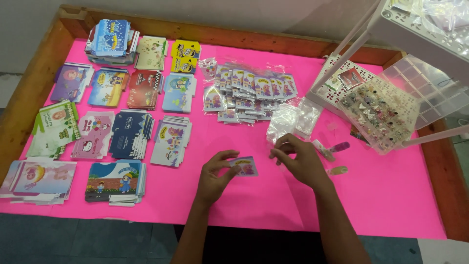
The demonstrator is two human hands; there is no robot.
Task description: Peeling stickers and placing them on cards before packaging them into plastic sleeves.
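From the head camera, the left hand (213, 175) pinched a small printed card (245, 166) by its left edge, thumb and fingers closed on it. The card lay nearly flat just above the pink table cover (391, 195), its long axis running left to right with a slight downward tilt toward the right, picture side facing up. It sat near the front middle of the table, between the two hands.

The right hand (299, 160) hovered just right of the card, fingertips drawn together; whether they gripped something thin and clear could not be made out. A sheet of clear plastic seemed to lie under the right forearm, though its edges were hard to trace.

Behind the hands lay a pile of empty clear bags (293, 117) and rows of bagged cards (251, 93). Stacks of folded printed cartons (132, 132) filled the left side. A clear compartment box (383, 115) of small trinkets stood tilted at right, partly crossed by a white rack (420, 24) cut off by the frame's edge.
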